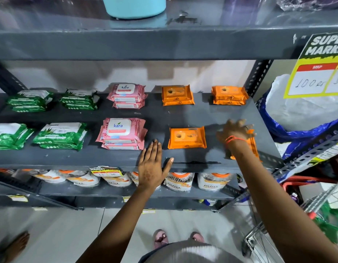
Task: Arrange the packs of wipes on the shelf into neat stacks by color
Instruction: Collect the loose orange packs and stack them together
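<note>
On the grey shelf (183, 116) the wipes lie in piles by colour. Green packs form two piles at the back left (29, 100) and two at the front left (60, 135). Pink Kara packs stand stacked at the back (127, 95) and at the front (122, 133). Orange packs sit at the back (177, 95), back right (228, 95) and one front pack (187, 138). My left hand (154, 164) lies flat and empty on the shelf's front edge. My right hand (235, 132) rests spread on a tilted orange pack (253, 147) at the front right; whether it grips it is unclear.
The shelf above (145, 44) holds a light blue container (134, 6). Jars with orange lids (179, 180) line the shelf below. A yellow price sign (319, 67) and a white and blue sack (300, 111) are at the right, with a wire trolley (278, 234) lower right.
</note>
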### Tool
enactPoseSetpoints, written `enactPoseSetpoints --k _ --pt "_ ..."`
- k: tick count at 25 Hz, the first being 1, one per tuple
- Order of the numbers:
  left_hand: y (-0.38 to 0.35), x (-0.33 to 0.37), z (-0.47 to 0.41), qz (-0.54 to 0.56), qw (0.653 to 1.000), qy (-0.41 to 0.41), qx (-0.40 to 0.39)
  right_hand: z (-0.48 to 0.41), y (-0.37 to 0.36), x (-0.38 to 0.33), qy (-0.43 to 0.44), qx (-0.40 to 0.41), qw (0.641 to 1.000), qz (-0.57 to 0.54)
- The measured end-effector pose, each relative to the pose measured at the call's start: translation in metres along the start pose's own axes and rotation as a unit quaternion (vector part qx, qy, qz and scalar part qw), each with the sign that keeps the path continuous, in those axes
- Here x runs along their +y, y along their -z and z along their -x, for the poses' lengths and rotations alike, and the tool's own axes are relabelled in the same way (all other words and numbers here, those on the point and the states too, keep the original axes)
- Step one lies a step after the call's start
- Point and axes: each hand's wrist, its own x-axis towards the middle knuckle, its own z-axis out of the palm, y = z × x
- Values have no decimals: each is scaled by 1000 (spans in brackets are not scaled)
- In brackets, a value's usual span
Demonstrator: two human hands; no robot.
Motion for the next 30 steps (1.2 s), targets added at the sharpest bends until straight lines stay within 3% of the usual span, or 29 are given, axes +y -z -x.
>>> enactPoseSetpoints --k 2,4,9,11,15,21,23,26,28,30 --pt "-1 1 1 -2 1000 -1 4 -1 -3 20 -67 -10 997 47" --pt "-2 1 0 -2 1000 -2 7 -8 -7 27 -75 23 996 49" --pt "-4 1 -1 0 1000 -3 2 0 -3 -3 9 92 996 -15" --pt "-2 2 -1 1 1000 -3 -1 9 7 -28 80 73 993 -40" --pt "2 3 0 7 1000 -2 1 14 1 -73 195 28 980 30" --pt "1 3 -2 19 1000 -4 -1 12 -7 -89 141 28 989 38" --pt "1 1 -2 18 1000 -5 5 9 0 -84 204 63 969 120" --pt "0 0 0 24 1000 -2 14 14 3 -78 358 -33 895 264" --pt "-2 0 -1 27 999 -6 18 18 2 -77 387 -66 859 329" --pt "-3 1 -2 28 999 -6 22 19 7 -79 388 -69 858 329"
